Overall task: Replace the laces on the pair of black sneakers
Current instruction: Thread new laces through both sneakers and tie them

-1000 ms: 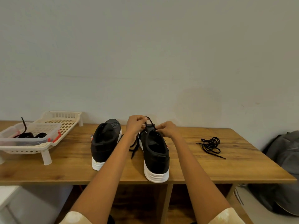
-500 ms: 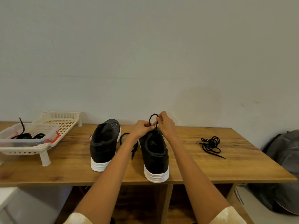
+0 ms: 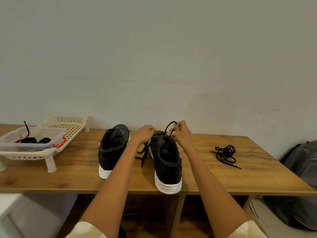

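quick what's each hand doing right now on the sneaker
Left hand: fingers curled at the right sneaker's tongue; what they hold cannot be told.
Right hand: pinching a raised loop of the black lace.

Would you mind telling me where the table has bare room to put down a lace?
Bare wood lies between the white rack and the left sneaker, and between the right sneaker and the coiled lace. The gap between the sneakers is crowded with trailing lace ends.
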